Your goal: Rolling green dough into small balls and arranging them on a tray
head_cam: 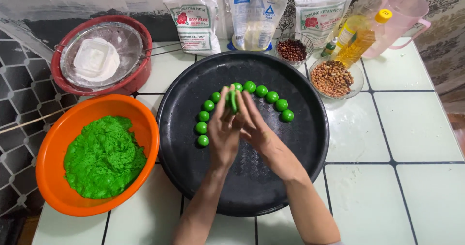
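Note:
My left hand [223, 131] and my right hand [254, 124] are pressed palm to palm over the round black tray [300, 143], with a piece of green dough [233, 101] squeezed between them near the fingertips. Several small green dough balls [261, 90] lie in an arc on the tray, just beyond and left of my hands. An orange bowl [58, 143] on the left holds a mound of green dough [104, 158].
A red basin [63, 83] with a metal sieve and white flour stands at back left. Flour bags [193, 22], a glass bowl of dark beans [292, 50], a bowl of peanuts [332, 78], an oil bottle [361, 37] and a pink jug [404, 12] line the back of the white tiled counter.

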